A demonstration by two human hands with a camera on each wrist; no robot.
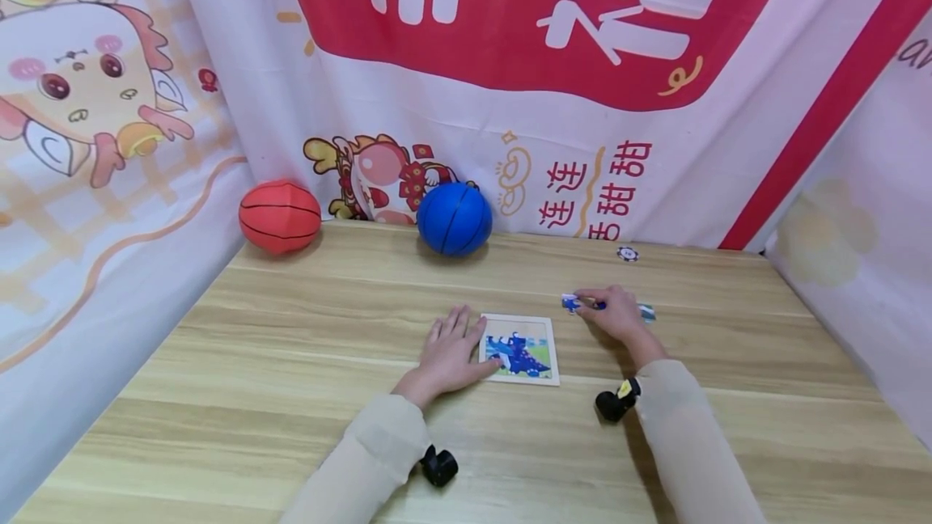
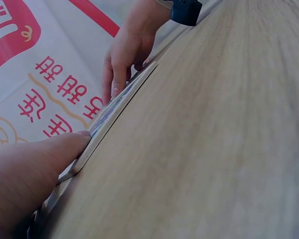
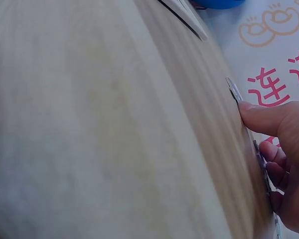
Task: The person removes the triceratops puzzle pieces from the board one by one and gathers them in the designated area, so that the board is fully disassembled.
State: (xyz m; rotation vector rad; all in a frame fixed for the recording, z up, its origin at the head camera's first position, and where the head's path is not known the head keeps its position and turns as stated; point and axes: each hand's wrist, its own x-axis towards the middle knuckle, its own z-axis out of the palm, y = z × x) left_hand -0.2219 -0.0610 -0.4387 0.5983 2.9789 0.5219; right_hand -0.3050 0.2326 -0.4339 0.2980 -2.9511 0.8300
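A square puzzle board with a pale frame lies on the wooden table, part of a blue picture filled in. My left hand rests along its left side with the fingers spread and straight. In the left wrist view its thumb lies over the board's edge. To the board's upper right, my right hand pinches a small blue and white puzzle piece low over the table. The thumb shows at the piece's edge in the right wrist view. More puzzle pieces lie beside and partly behind that hand.
A red ball and a blue ball sit at the table's back edge, against a printed cloth backdrop. A round black and white chip lies at the back right. Cloth walls close in both sides.
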